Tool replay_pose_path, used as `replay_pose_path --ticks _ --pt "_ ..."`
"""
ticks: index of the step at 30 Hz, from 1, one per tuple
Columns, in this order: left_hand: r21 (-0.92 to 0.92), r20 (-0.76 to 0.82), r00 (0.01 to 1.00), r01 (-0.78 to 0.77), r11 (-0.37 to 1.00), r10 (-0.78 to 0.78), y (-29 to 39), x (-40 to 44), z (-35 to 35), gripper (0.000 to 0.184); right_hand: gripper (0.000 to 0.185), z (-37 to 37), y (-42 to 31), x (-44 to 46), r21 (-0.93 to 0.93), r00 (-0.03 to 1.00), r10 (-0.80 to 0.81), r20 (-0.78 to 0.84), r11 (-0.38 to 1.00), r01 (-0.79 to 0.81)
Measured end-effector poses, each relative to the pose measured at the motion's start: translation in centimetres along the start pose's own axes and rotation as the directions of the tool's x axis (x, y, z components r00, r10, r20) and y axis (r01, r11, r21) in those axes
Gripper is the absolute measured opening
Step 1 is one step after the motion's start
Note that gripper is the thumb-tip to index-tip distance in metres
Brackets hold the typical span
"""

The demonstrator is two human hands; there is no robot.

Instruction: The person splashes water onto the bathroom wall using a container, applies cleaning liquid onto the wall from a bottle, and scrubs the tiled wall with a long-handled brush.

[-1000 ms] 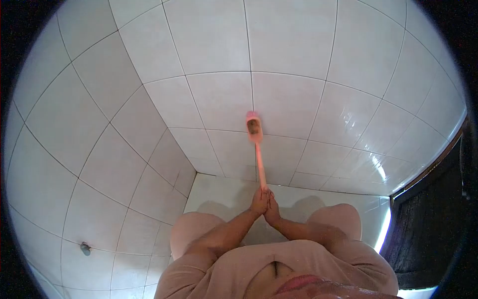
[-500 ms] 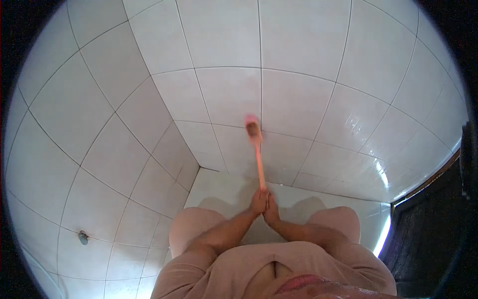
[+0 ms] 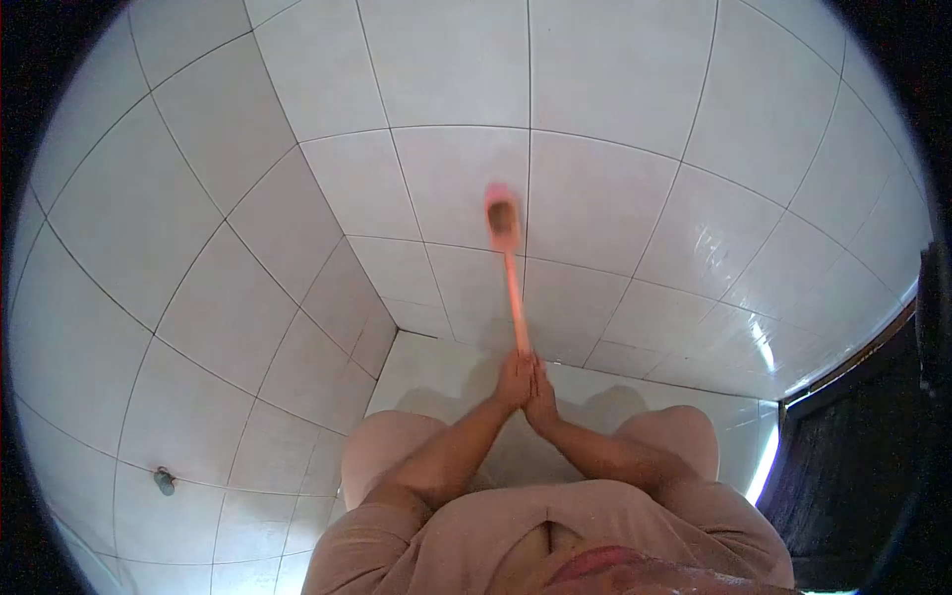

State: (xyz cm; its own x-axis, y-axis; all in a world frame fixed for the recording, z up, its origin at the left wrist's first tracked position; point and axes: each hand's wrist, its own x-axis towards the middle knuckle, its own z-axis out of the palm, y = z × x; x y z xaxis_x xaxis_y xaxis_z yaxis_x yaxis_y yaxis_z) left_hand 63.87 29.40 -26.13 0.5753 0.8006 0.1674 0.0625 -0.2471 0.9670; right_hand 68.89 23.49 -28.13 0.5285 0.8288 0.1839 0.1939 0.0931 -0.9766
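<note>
A long-handled pink brush (image 3: 503, 220) points up and away from me, its head against or close to the tiled wall (image 3: 595, 198). A brown patch shows on the back of the head, and its pink tip is blurred. My left hand (image 3: 514, 381) is closed around the lower end of the handle. Pressed against it from the other side, my right hand (image 3: 540, 397) grips the same end. Between the palms, the end of the handle is hidden.
Tiled walls meet in a corner to the left, above a pale floor (image 3: 421, 377). A small metal fitting (image 3: 165, 482) sticks out of the left wall. At the right is a dark door (image 3: 843, 466) with light along its edge. My knees are bent on both sides.
The brush head has moved up the wall, slightly left. Both hands have risen a little with the handle, still gripping it.
</note>
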Motion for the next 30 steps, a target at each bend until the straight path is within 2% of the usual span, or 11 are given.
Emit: replay_pose_path --ticks 4,6,9,11,12,14,16,19,23,26,30 --pt "-0.312 0.174 0.963 0.251 0.916 -0.204 -1.1 -1.4 0.6 0.030 0.045 0.1 3.3 -1.4 0.243 0.980 0.159 0.122 0.952 -0.184" --pt "-0.208 -0.043 0.997 0.051 0.977 -0.061 2.6 0.8 -0.7 0.029 0.044 0.3 -1.1 0.9 0.086 0.998 -0.006 0.061 0.996 0.000" --pt "-0.222 0.006 0.999 -0.033 0.974 0.035 7.6 3.9 -3.9 0.029 0.044 0.8 -9.1 3.4 0.214 0.996 0.034 0.086 0.975 -0.052" --pt "-0.418 0.150 0.987 0.016 0.908 0.052 9.7 4.3 -4.9 0.032 0.043 1.3 -9.2 3.5 0.277 0.995 0.002 0.098 0.960 -0.030" --pt "-0.420 0.144 0.988 0.016 0.908 0.049 8.5 3.7 -4.6 0.032 0.043 1.4 -8.8 3.3 0.297 0.995 -0.011 0.104 0.955 -0.021" --pt "-0.076 -0.074 0.995 -0.066 0.995 0.061 3.7 1.8 -2.7 0.031 0.043 1.4 -2.8 1.8 0.224 0.990 0.042 0.135 0.972 -0.072" --pt "-0.238 0.047 0.978 0.206 0.949 -0.201 0.2 -0.9 -1.0 0.031 0.043 1.5 3.9 -0.4 0.039 0.984 0.109 0.141 0.993 -0.115" --pt "-0.320 0.164 0.949 0.310 0.895 -0.270 0.1 -1.3 -1.1 0.031 0.044 1.1 3.1 -1.0 0.147 0.976 0.160 0.150 0.972 -0.182" --pt "-0.269 0.001 0.998 -0.067 0.961 0.070 6.7 2.6 -4.0 0.031 0.043 1.7 -7.2 2.5 0.170 0.991 0.058 0.118 0.982 -0.078" --pt "-0.363 0.097 0.994 -0.015 0.932 0.054 9.2 3.5 -5.8 0.034 0.041 2.1 -11.6 2.7 0.362 0.943 0.272 0.191 0.874 -0.325" --pt "-0.061 -0.018 0.999 -0.030 0.998 0.029 3.5 1.3 -3.6 0.036 0.037 2.7 2.2 2.1 -0.068 0.984 -0.156 0.086 0.985 0.162"
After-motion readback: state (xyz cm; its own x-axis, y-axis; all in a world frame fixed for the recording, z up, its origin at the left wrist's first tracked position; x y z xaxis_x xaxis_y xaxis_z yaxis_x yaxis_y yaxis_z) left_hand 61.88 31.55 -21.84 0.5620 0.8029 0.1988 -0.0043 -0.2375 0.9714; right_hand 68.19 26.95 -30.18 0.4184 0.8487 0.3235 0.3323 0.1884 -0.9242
